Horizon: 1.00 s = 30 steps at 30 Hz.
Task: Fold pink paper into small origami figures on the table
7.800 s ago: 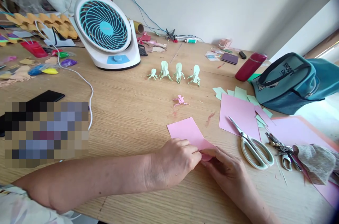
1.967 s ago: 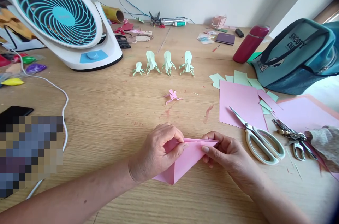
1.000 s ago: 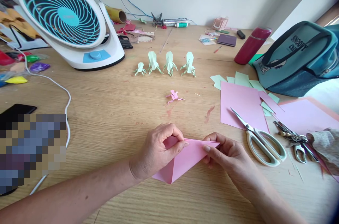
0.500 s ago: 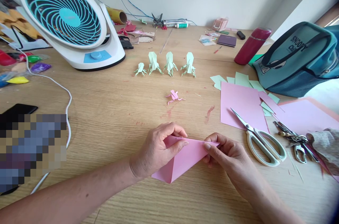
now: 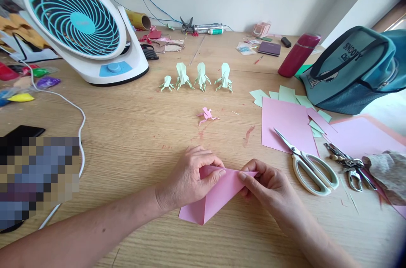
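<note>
A folded sheet of pink paper (image 5: 218, 196) is held between both hands, just above the table near its front. My left hand (image 5: 193, 175) pinches its upper edge between thumb and fingers. On the right-hand corner, my right hand (image 5: 264, 183) grips the fold, thumb on the near face and fingers behind. A crease runs down to the paper's lower point. Beyond the hands lies a small pink origami frog (image 5: 207, 114). Farther back stand several pale green origami figures, among them a large one (image 5: 225, 77) and a smaller one (image 5: 166, 83).
White-handled scissors (image 5: 312, 168) lie partly on a flat pink sheet (image 5: 281, 122) to the right, near keys (image 5: 352, 166) and green paper scraps (image 5: 287, 94). A red flask (image 5: 299, 55) and a teal bag (image 5: 352, 73) stand behind. At left are a fan (image 5: 79, 23) and white cord (image 5: 83, 132).
My right thumb has shifted slightly left along the paper's upper edge. The paper's lower point has dropped a little; both hands keep their hold.
</note>
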Tool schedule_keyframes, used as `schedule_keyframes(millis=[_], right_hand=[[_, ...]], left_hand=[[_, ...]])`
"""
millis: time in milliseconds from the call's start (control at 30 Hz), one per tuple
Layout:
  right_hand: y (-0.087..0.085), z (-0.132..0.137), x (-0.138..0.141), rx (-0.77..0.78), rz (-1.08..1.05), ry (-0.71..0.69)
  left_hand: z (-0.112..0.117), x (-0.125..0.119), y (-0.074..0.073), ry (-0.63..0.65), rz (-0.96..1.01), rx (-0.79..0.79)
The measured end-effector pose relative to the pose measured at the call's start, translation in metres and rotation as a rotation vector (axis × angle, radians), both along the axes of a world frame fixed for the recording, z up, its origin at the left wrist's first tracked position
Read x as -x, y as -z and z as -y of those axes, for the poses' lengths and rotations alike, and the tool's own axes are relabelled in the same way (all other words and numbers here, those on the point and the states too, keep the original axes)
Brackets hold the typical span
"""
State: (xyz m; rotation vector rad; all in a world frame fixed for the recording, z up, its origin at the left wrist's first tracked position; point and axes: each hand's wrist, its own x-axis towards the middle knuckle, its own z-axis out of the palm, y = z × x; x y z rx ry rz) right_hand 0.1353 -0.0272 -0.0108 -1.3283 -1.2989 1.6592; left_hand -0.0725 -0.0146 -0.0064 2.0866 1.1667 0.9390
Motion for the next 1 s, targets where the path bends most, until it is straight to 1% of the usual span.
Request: schedule_keyframes(millis=[133,300,433,567,733,900,1000], right_hand=[[0.0017,0.0029,0.002,-0.013,-0.009,-0.007],[-0.0028,0.0012,0.0008,0.01,-0.028,-0.01],[-0.007,-0.0019,-0.0026,0.047,-0.106,0.029],[-0.0044,-0.0024,-0.0048,0.036,-0.163,0.065],[-0.0004,-0.0018,-0.0048,0.043,-0.225,0.092],[-0.0022,-0.0012,-0.0037,0.077,-0.252,0.126],[-0.0033,-0.0005,-0.0022,0.072,-0.26,0.152]], left_hand=[[-0.0003,-0.0022,-0.0024,0.007,-0.032,0.018],[-0.0002,-0.0077,-0.0022,0.016,0.014,-0.01],[0.0008,-0.0096,-0.0033,0.009,0.002,-0.106],[0.0002,-0.0074,-0.0032,0.008,-0.041,-0.197],[-0.0015,-0.0061,-0.0022,0.005,-0.032,-0.212],[-0.0021,-0.0058,-0.0015,-0.002,-0.025,-0.208],[-0.0023,-0.0053,-0.0016,0.003,-0.019,-0.203]])
